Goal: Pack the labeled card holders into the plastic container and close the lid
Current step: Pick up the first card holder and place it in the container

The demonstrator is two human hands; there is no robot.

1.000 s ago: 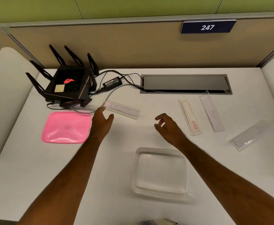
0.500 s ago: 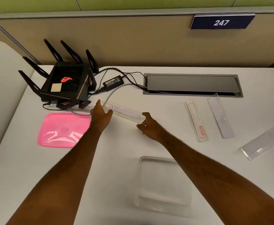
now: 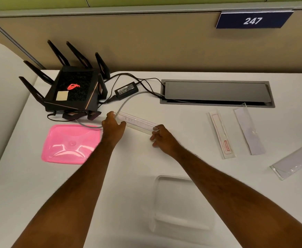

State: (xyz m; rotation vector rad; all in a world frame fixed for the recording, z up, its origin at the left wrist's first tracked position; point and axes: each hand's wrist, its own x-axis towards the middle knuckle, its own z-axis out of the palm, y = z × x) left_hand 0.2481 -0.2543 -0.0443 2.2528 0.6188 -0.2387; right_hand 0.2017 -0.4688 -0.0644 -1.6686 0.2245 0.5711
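Note:
A clear card holder (image 3: 136, 122) lies slanted on the white desk. My left hand (image 3: 113, 126) grips its left end and my right hand (image 3: 161, 138) pinches its right end. The clear plastic container (image 3: 180, 204) sits near me, partly under my right forearm. Its pink lid (image 3: 70, 144) lies flat to the left. Three more card holders rest at the right: one with a red label (image 3: 221, 135), a plain one (image 3: 249, 130) and a wide one (image 3: 295, 163).
A black router (image 3: 73, 90) with antennas stands at the back left, with a power adapter (image 3: 126, 89) and cables beside it. A grey cable hatch (image 3: 216, 93) is set in the desk at the back. A partition wall carries a sign "247" (image 3: 253, 20).
Both hands reached forward to the slanted card holder and closed on its two ends. The view shifted slightly left and closer.

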